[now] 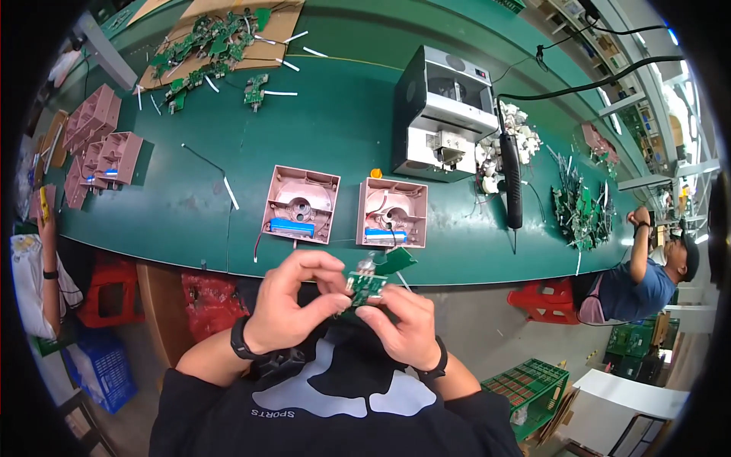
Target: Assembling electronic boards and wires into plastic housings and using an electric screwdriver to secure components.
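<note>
Between my hands, just off the table's near edge, is a small green circuit board (pixel 365 286) with metal parts and a green flap at its upper right. My left hand (pixel 293 305) pinches its left side with thumb and fingers. My right hand (pixel 405 321) grips the lower right side. Beyond my hands, two open pink plastic housings stand on the table. The left housing (pixel 306 180) and the right housing (pixel 415 199) each hold a blue cylindrical battery, the left battery (pixel 292 227) and the right battery (pixel 386 236), plus thin wires.
A grey-black machine (pixel 434 114) stands at the back, beside white parts (pixel 514 129). A black corded tool (pixel 512 183) hangs at right. Circuit boards are piled on cardboard (pixel 205 46) and at right (pixel 582 202). More pink housings (pixel 114 156) sit left. People work at both sides.
</note>
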